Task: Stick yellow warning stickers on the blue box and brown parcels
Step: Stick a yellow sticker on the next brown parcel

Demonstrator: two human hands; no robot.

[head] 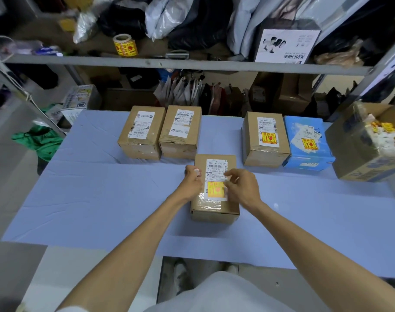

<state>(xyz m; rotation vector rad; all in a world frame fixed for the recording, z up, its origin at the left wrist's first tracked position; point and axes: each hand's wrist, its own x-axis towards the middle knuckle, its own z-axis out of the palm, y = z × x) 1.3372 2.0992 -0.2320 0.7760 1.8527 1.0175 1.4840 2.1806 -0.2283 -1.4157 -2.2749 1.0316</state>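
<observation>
The left hand [193, 180] and right hand [244, 188] were bare, as were both forearms. A pale, whitish garment [225, 293] covered the torso, and the shoes [180, 275] looked light-coloured, perhaps sneakers.

Grey metal shelf [192, 66] w/ bags [165, 16] behind pale-blue-covered table [79, 199]; grey floor [9, 181] at left.

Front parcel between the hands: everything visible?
Brown cardboard front parcel, glossy tape on top, lies flat on the blue table. On top: white shipping label, yellow warning sticker nearer the person. Left hand, pinching a white scrap, is at its left edge; right hand covers the sticker's right edge.
</observation>
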